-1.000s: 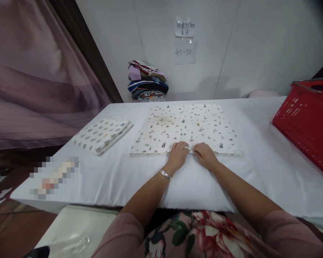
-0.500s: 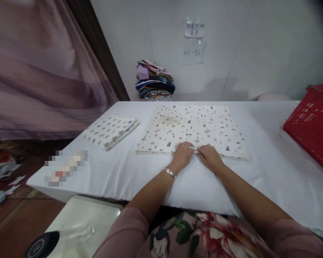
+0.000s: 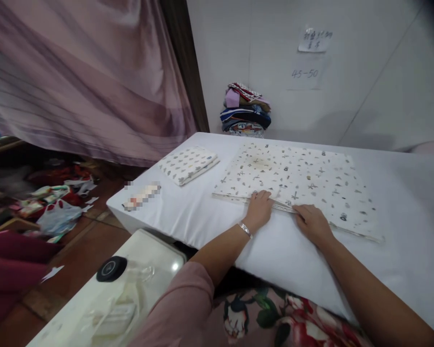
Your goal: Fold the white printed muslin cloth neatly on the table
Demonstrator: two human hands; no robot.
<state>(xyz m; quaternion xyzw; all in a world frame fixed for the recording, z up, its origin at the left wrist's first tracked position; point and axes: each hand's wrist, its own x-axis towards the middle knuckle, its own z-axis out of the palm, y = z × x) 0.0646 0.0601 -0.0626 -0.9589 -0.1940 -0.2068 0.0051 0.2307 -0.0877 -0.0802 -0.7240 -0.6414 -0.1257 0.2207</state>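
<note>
A white cloth [image 3: 300, 178] with small grey and brown prints lies folded flat on the table, its layered near edge towards me. My left hand [image 3: 259, 212], with a silver bracelet at the wrist, is closed on that near edge left of its middle. Further right, my right hand [image 3: 314, 224] grips the same edge, its fingertips on the top layer and its thumb tucked underneath. Between the hands the edge layers part slightly. A faint brownish stain shows on the cloth's far left part. To the left lies a smaller folded cloth [image 3: 188, 164] with grey cloud-like prints.
The white-covered table [image 3: 188, 217] has a blurred-out item [image 3: 141, 196] at its left corner. A pile of folded textiles [image 3: 245, 110] stands behind by the wall. Below left is a white surface [image 3: 144, 246] with a black round object [image 3: 111, 268]; bags and clutter cover the floor.
My view has turned left, so everything sits further right and the red basket is out of sight. My hands have moved a little apart along the cloth's near edge.
</note>
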